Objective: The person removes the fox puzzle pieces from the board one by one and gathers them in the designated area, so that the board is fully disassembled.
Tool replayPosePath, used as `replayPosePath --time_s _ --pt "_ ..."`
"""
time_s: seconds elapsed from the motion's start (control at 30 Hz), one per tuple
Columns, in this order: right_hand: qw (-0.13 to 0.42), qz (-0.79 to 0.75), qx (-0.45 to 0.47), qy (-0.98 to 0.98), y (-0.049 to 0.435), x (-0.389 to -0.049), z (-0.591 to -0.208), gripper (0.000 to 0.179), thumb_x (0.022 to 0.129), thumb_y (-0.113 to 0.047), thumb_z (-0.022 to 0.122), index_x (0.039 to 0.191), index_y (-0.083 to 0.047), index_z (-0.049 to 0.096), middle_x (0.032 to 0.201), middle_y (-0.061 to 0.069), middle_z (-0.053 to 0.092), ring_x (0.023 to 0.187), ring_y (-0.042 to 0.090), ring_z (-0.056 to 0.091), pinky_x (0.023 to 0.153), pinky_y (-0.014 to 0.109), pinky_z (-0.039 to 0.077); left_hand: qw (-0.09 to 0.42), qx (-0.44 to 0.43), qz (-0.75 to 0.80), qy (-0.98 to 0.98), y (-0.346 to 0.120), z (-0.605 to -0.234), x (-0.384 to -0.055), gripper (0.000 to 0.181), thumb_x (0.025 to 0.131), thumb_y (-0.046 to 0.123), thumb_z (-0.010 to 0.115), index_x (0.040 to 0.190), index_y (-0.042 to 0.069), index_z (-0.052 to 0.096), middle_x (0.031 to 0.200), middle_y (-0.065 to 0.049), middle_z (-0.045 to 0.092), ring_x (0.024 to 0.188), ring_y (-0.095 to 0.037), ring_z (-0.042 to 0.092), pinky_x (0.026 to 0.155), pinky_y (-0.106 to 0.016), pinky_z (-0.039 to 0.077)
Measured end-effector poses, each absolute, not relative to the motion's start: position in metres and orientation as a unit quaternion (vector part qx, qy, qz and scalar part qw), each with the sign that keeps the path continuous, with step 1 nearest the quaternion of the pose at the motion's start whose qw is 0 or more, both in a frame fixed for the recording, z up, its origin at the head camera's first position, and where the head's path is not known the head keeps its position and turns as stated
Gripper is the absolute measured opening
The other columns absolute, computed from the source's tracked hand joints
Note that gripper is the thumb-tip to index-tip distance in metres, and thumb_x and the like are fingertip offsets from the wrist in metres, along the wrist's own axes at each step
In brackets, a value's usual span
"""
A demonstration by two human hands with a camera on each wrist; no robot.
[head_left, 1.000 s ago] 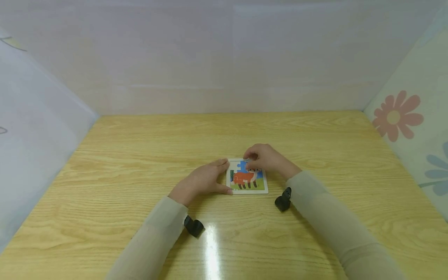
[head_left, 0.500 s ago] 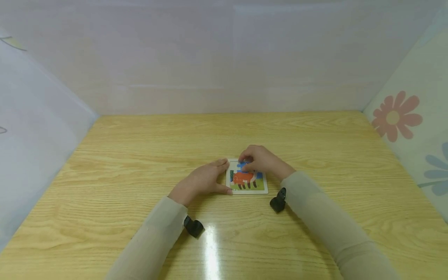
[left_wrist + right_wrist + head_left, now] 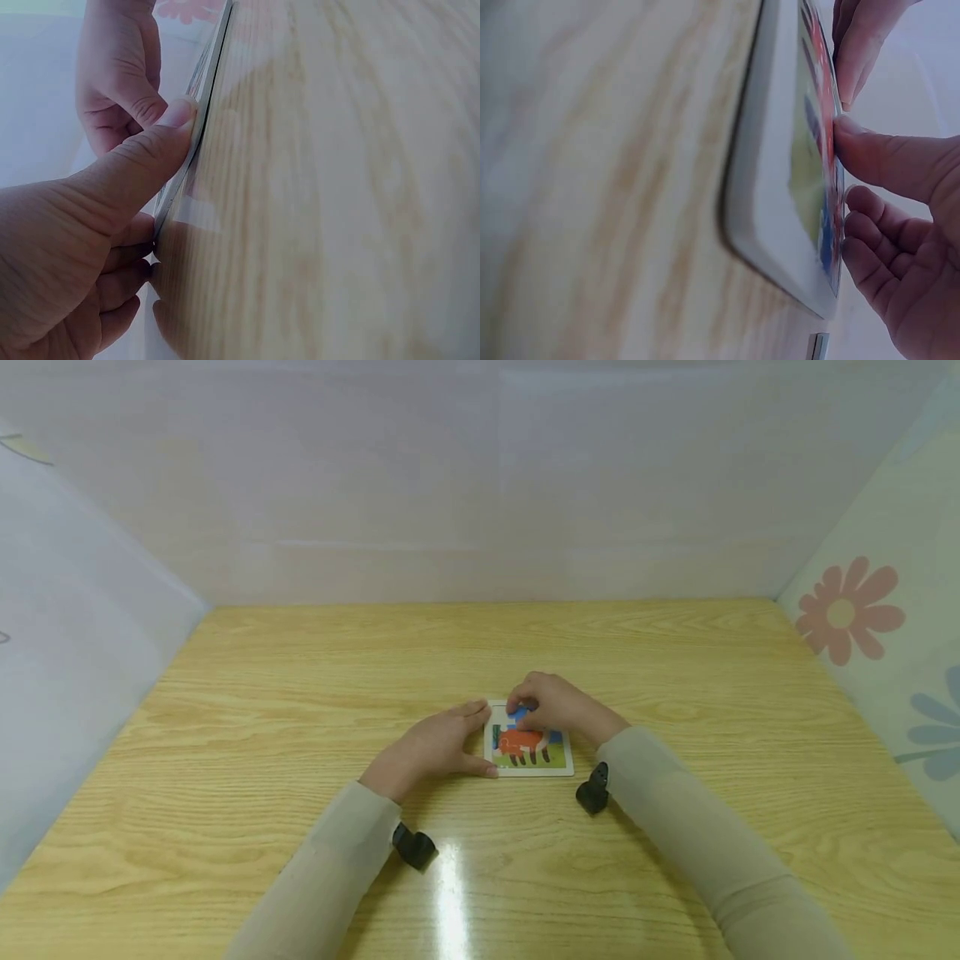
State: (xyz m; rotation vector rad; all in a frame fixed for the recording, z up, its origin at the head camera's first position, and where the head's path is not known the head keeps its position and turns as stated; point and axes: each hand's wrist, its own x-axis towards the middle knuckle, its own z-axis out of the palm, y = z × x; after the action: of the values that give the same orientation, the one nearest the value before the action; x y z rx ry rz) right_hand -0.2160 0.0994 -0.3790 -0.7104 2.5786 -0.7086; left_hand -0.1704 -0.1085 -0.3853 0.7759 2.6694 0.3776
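Two sleeved forearms come up from the bottom edge of the head view, each with a small black wrist camera: one [image 3: 415,847] low and left of centre, the other [image 3: 592,791] just right of centre. Above them, a little below the middle of the frame, a small square puzzle board [image 3: 530,761] with a white rim lies flat on the wooden table [image 3: 262,693]. Its picture shows an orange animal on green ground under blue.

The left hand [image 3: 431,748] lies against the board's left edge, fingers fairly straight, thumb along the lower left corner and forefinger up by the upper left corner. In the left wrist view the thumb [image 3: 142,161] presses flat on the thin edge of the board [image 3: 199,112], while the other fingers curl loosely beneath it against the wood.

The right hand [image 3: 558,703] sits over the upper part of the board, fingers bent, their tips down on the blue area. In the right wrist view the fingertips [image 3: 855,139] touch the printed face of the board [image 3: 776,187]; whether they pinch a loose piece cannot be told.

Farther up the frame, bare table runs to a pale back wall [image 3: 480,485]. At the right edge a side panel carries a pink flower [image 3: 843,608].
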Motion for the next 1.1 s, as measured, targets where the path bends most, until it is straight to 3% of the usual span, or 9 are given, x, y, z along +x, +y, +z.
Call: replayPosePath --time_s 0.53,1.1 --pt "0.207 -0.254 -0.225 0.917 0.0923 -0.2178 -0.376 0.014 0.081 -0.008 0.071 0.093 -0.014 0.065 0.096 0.004 0.05 0.087 0.02 0.044 0.08 0.033 0.041 0.169 0.276 0.141 0.936 -0.1092 -0.3857 -0.1711 0.096 0.074 0.057 0.068 0.146 0.007 0.027 0.153 -0.007 0.023 0.138 -0.025 0.027 0.109 -0.038 0.03" --pt "0.191 -0.266 -0.232 0.916 0.0932 -0.2169 -0.3785 0.015 0.08 -0.006 0.071 0.092 -0.012 0.063 0.098 0.004 0.055 0.088 0.021 0.047 0.083 0.035 0.043 0.164 0.276 0.147 0.935 -0.1085 -0.386 -0.1703 0.096 0.074 0.055 0.068 0.145 0.005 0.029 0.152 -0.008 0.024 0.137 -0.026 0.028 0.108 -0.039 0.031"
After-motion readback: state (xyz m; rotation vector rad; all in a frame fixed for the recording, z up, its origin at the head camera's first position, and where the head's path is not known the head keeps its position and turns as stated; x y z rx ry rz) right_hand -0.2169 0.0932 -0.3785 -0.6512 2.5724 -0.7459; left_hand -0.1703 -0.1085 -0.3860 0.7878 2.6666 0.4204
